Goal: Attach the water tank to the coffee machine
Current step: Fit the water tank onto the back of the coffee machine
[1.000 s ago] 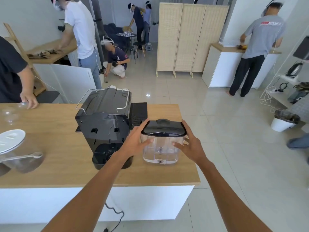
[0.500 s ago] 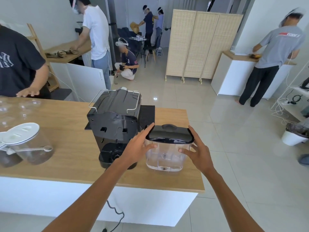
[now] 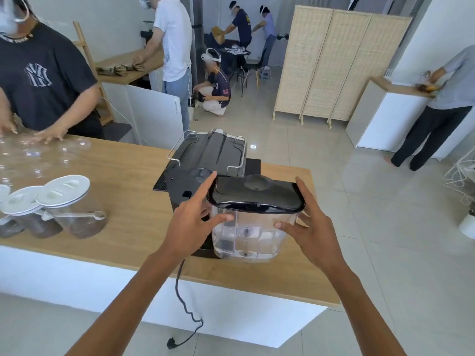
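Note:
A clear water tank (image 3: 248,233) with a black lid sits between my two hands, lifted off the wooden counter (image 3: 133,201) and held just in front of the black coffee machine (image 3: 209,158). My left hand (image 3: 191,227) grips the tank's left side, thumb on the clear wall and index finger along the lid edge. On the right side my right hand (image 3: 312,228) does the same. The tank hides the machine's lower rear and base.
Lidded glass jars (image 3: 73,209) of coffee with a scoop stand at the counter's left. A person in a dark T-shirt (image 3: 43,80) handles clear cups across the counter. The machine's power cord (image 3: 183,301) hangs over the near edge. Other people work farther back.
Both hands have raised the tank off the counter and brought it left, in front of the machine's back. The camera has come closer and tilted down.

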`<state>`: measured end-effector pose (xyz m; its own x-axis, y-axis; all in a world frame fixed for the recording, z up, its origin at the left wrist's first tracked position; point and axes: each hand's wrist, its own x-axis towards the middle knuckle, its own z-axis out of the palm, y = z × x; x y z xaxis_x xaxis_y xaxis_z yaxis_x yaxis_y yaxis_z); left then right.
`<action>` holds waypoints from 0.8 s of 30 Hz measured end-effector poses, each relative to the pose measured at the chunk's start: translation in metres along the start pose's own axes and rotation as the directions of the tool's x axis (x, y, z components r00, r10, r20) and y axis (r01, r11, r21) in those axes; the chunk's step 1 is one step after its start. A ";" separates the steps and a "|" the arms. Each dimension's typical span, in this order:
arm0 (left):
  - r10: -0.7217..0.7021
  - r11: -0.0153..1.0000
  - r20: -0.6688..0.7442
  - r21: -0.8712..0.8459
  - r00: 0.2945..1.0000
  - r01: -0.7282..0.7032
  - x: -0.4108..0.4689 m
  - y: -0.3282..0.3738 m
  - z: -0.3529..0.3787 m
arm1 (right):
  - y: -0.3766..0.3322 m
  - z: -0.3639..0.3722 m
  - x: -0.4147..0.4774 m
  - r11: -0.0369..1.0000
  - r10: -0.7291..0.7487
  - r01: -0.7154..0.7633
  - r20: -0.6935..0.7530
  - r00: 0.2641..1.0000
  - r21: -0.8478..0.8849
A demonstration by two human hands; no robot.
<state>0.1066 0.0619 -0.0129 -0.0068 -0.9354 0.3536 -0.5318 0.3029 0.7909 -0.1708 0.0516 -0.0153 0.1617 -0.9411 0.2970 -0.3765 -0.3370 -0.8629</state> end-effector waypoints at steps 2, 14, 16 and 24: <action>-0.009 0.998 0.010 0.063 1.000 0.009 0.001 -0.001 -0.017 | -0.006 0.016 0.005 1.000 0.010 -0.010 0.005 1.000 0.002; 0.001 0.991 0.014 0.131 1.000 -0.003 0.019 -0.057 -0.076 | -0.031 0.104 0.034 0.988 0.122 -0.124 -0.030 0.992 -0.094; -0.008 0.995 0.015 0.104 1.000 0.006 0.020 -0.064 -0.081 | -0.034 0.114 0.037 0.985 0.133 -0.137 -0.041 0.990 -0.108; -0.006 1.000 0.017 0.026 1.000 0.005 0.032 -0.094 -0.089 | -0.023 0.142 0.046 0.984 0.092 -0.107 -0.104 0.990 -0.145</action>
<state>0.2316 0.0202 -0.0316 -0.0183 -0.9402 0.3402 -0.5533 0.2930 0.7797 -0.0253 0.0200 -0.0399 0.0308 -0.9659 0.2572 -0.5198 -0.2352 -0.8213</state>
